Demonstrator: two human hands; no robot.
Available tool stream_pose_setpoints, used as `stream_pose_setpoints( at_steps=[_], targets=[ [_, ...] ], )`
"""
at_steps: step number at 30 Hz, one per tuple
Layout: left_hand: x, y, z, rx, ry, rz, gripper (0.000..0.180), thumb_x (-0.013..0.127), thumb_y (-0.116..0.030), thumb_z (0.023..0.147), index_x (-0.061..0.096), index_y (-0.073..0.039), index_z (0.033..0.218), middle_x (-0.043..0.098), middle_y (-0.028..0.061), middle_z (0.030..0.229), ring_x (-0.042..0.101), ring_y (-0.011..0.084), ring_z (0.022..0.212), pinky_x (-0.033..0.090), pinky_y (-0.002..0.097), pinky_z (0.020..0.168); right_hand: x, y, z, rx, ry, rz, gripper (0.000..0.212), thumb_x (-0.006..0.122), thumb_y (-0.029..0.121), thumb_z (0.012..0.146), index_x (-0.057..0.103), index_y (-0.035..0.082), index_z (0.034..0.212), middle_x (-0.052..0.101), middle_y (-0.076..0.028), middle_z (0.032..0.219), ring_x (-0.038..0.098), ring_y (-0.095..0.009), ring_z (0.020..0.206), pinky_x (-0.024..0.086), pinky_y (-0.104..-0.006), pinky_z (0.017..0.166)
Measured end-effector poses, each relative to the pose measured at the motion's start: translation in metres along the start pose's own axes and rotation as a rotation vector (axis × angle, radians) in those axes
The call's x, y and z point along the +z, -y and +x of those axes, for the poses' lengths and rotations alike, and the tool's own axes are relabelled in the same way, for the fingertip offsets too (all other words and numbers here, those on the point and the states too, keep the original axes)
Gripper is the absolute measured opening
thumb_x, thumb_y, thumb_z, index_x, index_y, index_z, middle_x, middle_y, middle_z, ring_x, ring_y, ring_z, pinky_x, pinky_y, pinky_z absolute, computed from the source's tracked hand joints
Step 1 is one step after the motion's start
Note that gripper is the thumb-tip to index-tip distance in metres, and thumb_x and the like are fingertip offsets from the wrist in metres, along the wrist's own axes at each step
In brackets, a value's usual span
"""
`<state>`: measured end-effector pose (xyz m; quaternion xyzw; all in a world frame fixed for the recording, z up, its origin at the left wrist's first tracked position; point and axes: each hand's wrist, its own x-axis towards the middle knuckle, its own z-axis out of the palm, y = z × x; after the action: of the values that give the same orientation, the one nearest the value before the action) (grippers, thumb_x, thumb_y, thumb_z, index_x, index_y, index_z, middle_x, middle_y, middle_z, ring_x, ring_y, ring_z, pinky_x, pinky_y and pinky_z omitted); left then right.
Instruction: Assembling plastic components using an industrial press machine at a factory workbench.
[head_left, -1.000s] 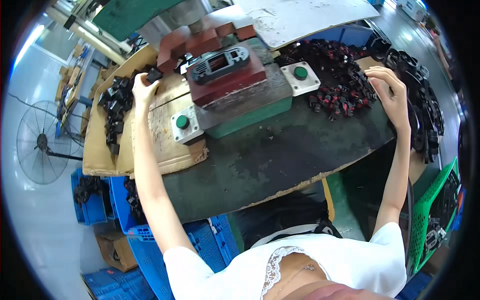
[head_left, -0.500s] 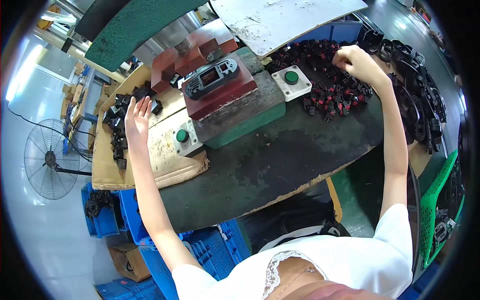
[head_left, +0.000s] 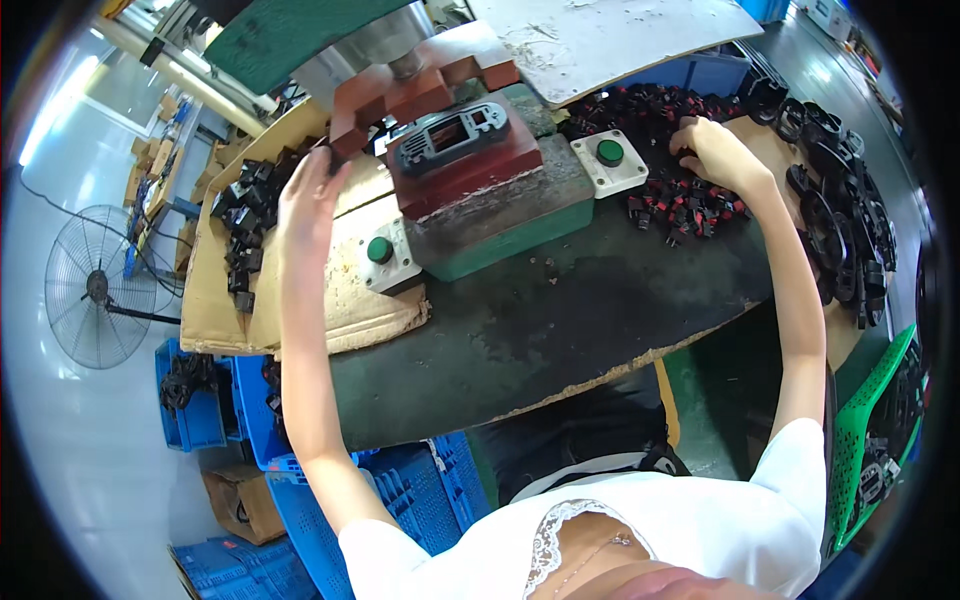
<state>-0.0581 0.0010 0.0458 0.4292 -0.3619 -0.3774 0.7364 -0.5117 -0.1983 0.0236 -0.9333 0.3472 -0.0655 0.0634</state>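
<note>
Black-and-red parts (head_left: 690, 207) lie heaped on the dark surface (head_left: 560, 320), right of the red stepped block (head_left: 420, 95), whose descent could crush anything straying beneath. Beside it, the blurred left hand (head_left: 308, 202) shows no readable grip; the right hand (head_left: 725, 157) hangs curled over the parts, its hold hidden.

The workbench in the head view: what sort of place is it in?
Probably a factory workshop: there is what looks like a press with two green buttons, a heap of small black-and-red parts, and blue crates below.
</note>
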Motion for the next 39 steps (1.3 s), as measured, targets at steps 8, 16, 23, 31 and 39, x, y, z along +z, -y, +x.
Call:
stream_pose_setpoints(
  at_steps=[8, 16, 23, 31, 39],
  targets=[
    [0.070, 0.014, -0.006, 0.121, 0.125, 0.270, 0.033, 0.072, 0.001, 0.073, 0.060, -0.002, 0.104, 0.065, 0.0028, 0.095, 0.058, 0.0099, 0.089, 0.043, 0.0260, 0.084, 0.006, 0.000, 0.006, -0.096, 0.066, 0.009, 0.033, 0.062, -0.010, 0.062, 0.056, -0.003, 0.094, 0.054, -0.016, 0.103, 0.054, -0.036, 0.100, 0.047, -0.0391, 0.085],
    [0.098, 0.025, -0.008, 0.304, 0.188, 0.781, 0.041, 0.077, -0.021, 0.073, 0.060, 0.005, 0.102, 0.064, 0.0090, 0.101, 0.060, 0.0164, 0.087, 0.047, 0.0294, 0.076, -0.005, 0.003, 0.005, -0.165, 0.103, 0.053, 0.033, 0.063, -0.011, 0.061, 0.058, -0.002, 0.093, 0.058, -0.015, 0.095, 0.057, -0.033, 0.094, 0.049, -0.0374, 0.079],
    [0.096, 0.035, 0.001, 0.485, 0.197, 1.029, 0.045, 0.078, -0.031, 0.069, 0.061, -0.001, 0.098, 0.063, 0.0146, 0.088, 0.059, 0.0239, 0.077, 0.047, 0.0331, 0.070, -0.024, 0.022, 0.001, -0.201, -0.079, 0.169, 0.019, 0.063, -0.001, 0.076, 0.059, -0.001, 0.094, 0.058, -0.013, 0.093, 0.058, -0.027, 0.084, 0.047, -0.0341, 0.072],
    [0.095, 0.029, -0.001, 0.619, 0.302, 1.022, 0.038, 0.076, -0.025, 0.072, 0.062, -0.006, 0.102, 0.063, 0.0126, 0.096, 0.060, 0.0278, 0.089, 0.046, 0.0338, 0.079, -0.035, 0.083, 0.027, -0.553, -0.338, 0.385, 0.025, 0.064, -0.002, 0.077, 0.062, 0.004, 0.101, 0.054, -0.008, 0.104, 0.055, -0.021, 0.093, 0.045, -0.0297, 0.079],
    [0.093, 0.021, -0.006, 0.642, 0.382, 1.143, 0.031, 0.071, -0.020, 0.077, 0.062, -0.006, 0.103, 0.061, 0.0128, 0.104, 0.056, 0.0296, 0.101, 0.044, 0.0364, 0.085, -0.022, 0.117, 0.072, -0.564, -0.322, 0.485, 0.027, 0.061, 0.005, 0.084, 0.057, 0.002, 0.111, 0.054, -0.009, 0.106, 0.054, -0.019, 0.095, 0.046, -0.0311, 0.082]
  ],
)
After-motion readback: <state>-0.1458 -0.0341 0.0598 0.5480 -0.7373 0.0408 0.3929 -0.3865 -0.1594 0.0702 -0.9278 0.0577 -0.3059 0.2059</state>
